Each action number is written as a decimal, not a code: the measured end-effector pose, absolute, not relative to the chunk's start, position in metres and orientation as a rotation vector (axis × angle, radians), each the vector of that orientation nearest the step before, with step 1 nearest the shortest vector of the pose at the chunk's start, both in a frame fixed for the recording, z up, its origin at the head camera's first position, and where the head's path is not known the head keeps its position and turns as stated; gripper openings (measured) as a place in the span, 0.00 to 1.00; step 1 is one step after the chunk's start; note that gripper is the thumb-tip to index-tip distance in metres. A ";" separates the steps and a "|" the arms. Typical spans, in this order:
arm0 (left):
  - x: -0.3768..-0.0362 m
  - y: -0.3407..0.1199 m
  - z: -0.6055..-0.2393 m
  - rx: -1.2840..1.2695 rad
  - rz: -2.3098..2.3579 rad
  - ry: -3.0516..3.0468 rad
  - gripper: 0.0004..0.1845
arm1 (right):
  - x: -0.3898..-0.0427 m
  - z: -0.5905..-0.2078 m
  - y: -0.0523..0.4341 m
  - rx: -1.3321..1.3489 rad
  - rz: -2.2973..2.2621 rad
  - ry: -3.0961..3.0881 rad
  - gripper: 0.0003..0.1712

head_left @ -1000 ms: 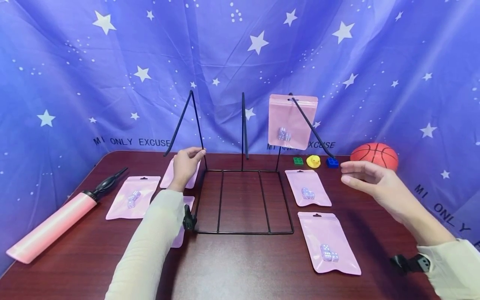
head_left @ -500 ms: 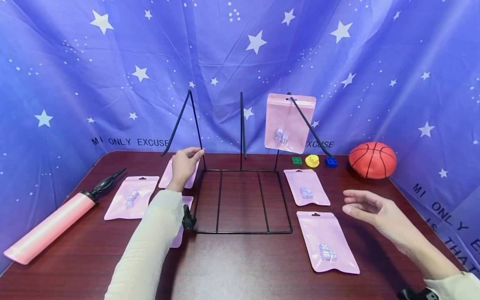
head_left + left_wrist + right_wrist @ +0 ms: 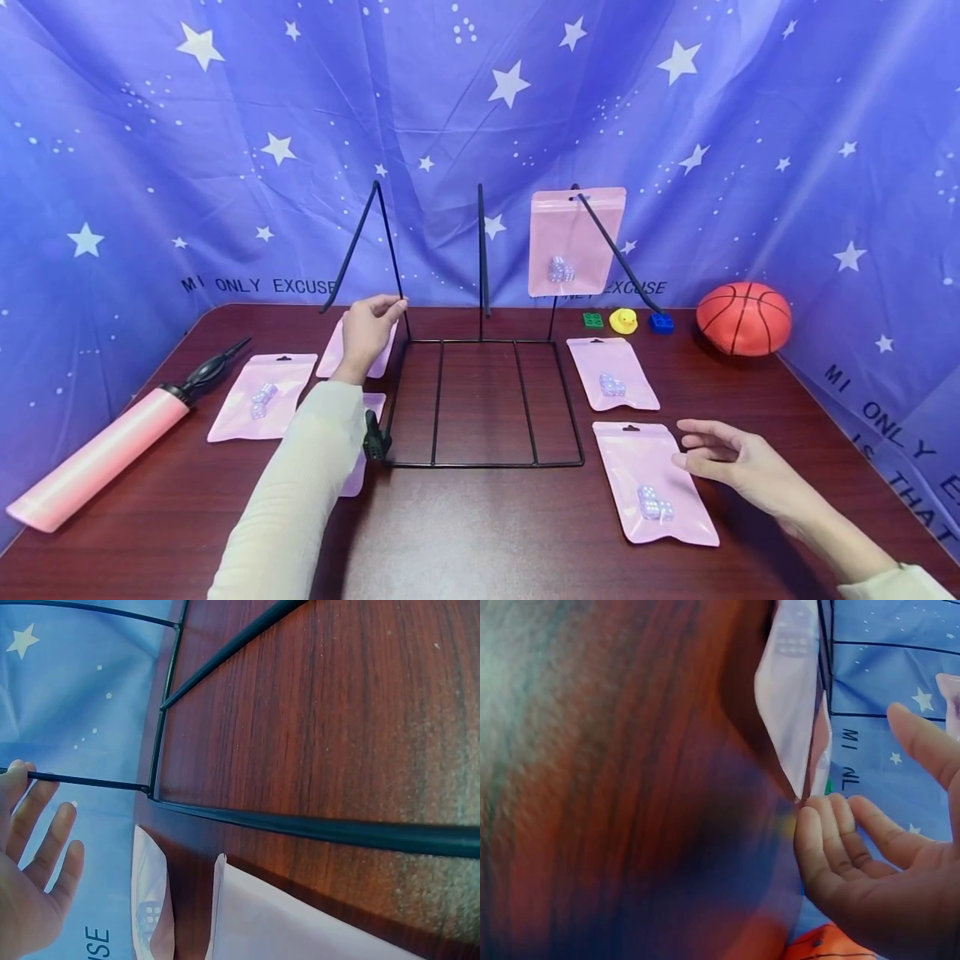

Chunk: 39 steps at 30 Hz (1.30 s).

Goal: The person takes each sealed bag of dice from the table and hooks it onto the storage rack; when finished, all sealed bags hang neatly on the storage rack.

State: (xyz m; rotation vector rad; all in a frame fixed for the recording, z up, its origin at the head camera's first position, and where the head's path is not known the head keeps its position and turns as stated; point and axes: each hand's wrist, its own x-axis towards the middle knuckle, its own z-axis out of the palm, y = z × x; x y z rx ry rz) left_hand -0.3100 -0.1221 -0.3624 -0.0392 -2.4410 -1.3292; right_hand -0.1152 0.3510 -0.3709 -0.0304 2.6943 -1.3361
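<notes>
The wire rack (image 3: pixel 480 400) is pinched by the left hand (image 3: pixel 367 329); the pink bag (image 3: pixel 652 482) near the desk's front edge is touched by the right hand (image 3: pixel 738 465), fingers relaxed.

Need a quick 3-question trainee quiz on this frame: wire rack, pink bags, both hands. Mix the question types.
1. True or false: a pink bag hangs on the rack's middle upright.
2. Which does the left hand touch? A) the pump B) the wire rack C) the basketball
3. Fill in: the right hand hovers at the right edge of the near ____, fingers relaxed.

Key
1. False: the hanging bag is on the right-hand upright.
2. B: its fingers rest on the rack's left upright.
3. pink bag, which lies flat on the table with dice inside.
</notes>
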 end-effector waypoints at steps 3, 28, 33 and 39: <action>-0.310 -0.123 -0.363 -0.031 -1.336 -2.441 0.14 | -0.117 -0.373 0.347 0.008 -1.250 2.709 0.37; -0.310 -0.121 -0.364 -0.026 -1.321 -2.459 0.14 | -0.131 -0.377 0.318 0.204 -0.854 2.849 0.41; -0.308 -0.122 -0.363 -0.021 -1.331 -2.459 0.15 | -0.132 -0.378 0.323 0.196 -1.028 2.721 0.28; -0.308 -0.123 -0.364 -0.025 -1.327 -2.457 0.15 | -0.133 -0.377 0.334 0.124 -1.190 2.528 0.22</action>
